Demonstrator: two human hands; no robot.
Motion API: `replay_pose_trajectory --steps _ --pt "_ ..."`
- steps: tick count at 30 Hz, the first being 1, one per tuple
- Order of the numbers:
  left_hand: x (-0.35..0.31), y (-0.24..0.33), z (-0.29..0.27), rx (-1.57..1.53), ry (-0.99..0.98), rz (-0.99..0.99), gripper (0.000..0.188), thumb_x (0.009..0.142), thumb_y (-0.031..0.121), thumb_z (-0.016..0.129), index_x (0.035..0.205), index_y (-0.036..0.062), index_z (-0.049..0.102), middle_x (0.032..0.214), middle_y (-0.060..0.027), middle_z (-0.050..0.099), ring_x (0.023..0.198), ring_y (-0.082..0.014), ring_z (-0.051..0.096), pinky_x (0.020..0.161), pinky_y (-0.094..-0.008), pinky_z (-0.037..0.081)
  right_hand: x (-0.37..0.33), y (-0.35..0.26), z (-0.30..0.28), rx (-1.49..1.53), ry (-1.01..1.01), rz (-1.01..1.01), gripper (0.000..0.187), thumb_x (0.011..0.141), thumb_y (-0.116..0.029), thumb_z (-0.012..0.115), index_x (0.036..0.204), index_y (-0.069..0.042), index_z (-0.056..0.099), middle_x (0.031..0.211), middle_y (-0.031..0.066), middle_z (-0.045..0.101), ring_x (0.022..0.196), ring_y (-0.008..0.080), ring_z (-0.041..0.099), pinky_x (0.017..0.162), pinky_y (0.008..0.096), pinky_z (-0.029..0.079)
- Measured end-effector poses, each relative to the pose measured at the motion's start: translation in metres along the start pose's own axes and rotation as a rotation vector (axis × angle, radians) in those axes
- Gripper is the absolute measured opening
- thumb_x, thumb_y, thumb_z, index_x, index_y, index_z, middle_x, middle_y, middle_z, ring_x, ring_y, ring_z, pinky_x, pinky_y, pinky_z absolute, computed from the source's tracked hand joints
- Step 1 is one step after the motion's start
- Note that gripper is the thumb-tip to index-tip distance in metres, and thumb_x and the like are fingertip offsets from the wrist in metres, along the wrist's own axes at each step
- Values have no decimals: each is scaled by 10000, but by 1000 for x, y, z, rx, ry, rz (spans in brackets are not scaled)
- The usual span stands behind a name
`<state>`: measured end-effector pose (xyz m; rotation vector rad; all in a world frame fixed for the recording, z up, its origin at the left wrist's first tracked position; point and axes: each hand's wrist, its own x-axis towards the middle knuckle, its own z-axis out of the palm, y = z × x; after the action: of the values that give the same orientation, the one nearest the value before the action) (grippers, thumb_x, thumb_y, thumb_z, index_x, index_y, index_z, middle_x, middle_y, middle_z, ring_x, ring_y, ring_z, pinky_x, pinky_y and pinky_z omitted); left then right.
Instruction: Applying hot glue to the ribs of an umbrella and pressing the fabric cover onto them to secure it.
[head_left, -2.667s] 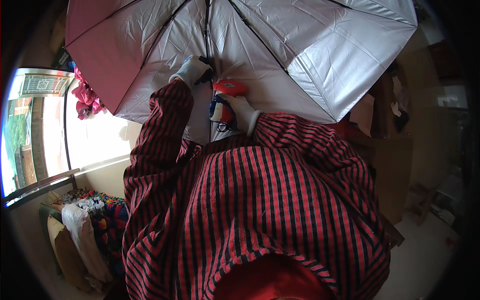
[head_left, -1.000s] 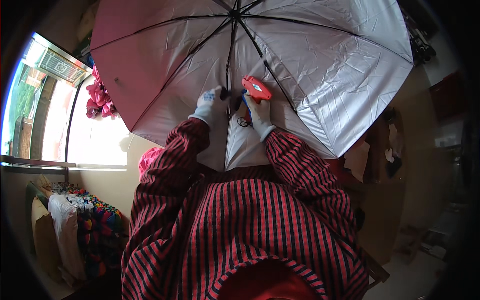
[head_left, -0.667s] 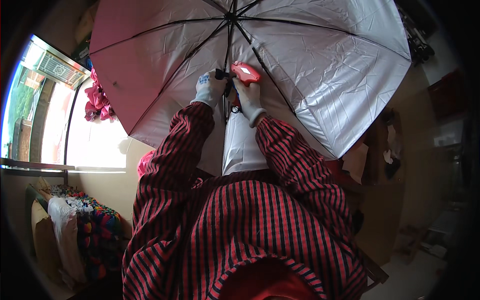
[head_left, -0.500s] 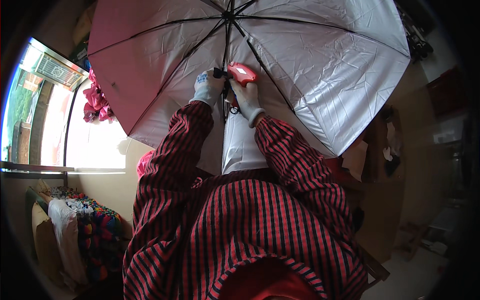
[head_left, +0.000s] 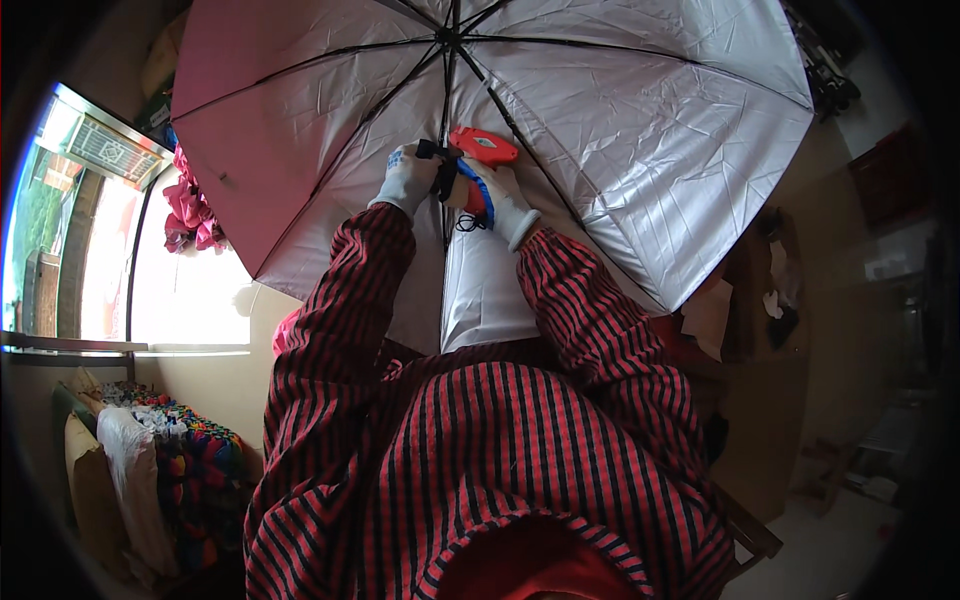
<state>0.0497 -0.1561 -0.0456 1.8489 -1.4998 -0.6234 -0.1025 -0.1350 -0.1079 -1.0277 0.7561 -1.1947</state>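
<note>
An open umbrella (head_left: 660, 150) with a silvery inner side fills the space in front of me, its black ribs meeting at a hub (head_left: 448, 38) near the top. My left hand (head_left: 400, 180), in a pale glove with blue print, is closed on a small black piece (head_left: 428, 150) by the middle rib line. Close beside it, my right hand (head_left: 508, 200), also gloved, grips a red handheld tool (head_left: 486, 147) whose kind I cannot make out. Blue and red parts show at its palm side, and a thin black loop (head_left: 468, 223) hangs below.
Bright window (head_left: 190, 300) on the left, with bunched pink fabric (head_left: 188, 205) hanging beside it. Lower left holds a pile of multicoloured items (head_left: 205, 470) and a white plastic bag (head_left: 130, 470). Brown furniture (head_left: 760, 400) stands at the right.
The red tool has turned in my right hand, so its blue and lower red parts now show. My left hand has shifted slightly left and down. The umbrella has moved a little left.
</note>
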Motion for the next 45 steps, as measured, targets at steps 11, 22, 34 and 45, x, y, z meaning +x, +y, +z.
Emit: replay_pose_trajectory --steps 11,22,34,45 --pt "0 3 0 -195 -72 -120 143 801 148 641 863 32 699 654 -100 641 560 -182 624 489 -332 471 17 -6 -7 107 -83 177 392 958 -146 467 1330 -28 441 1282 62 504 1180 124 481 1013 243 365" --pt "15 -17 7 -314 -133 -100 134 803 144 640 867 40 697 625 -64 621 532 -154 598 455 -322 451 7 -52 -4 146 20 406 423 829 -269 687 1164 -29 589 1055 64 641 939 141 617 788 267 503" --pt "9 -8 2 -166 -148 -53 156 794 155 637 874 38 702 666 -114 655 586 -194 643 527 -334 497 28 -42 -2 186 127 519 249 840 -273 660 976 -65 650 826 43 663 681 142 635 563 291 518" --pt "4 -12 3 -130 -113 -97 236 776 223 662 871 10 693 662 -120 660 588 -212 660 533 -347 504 -11 -64 -4 180 58 476 266 842 -299 665 949 -56 660 775 33 644 634 136 612 533 279 487"
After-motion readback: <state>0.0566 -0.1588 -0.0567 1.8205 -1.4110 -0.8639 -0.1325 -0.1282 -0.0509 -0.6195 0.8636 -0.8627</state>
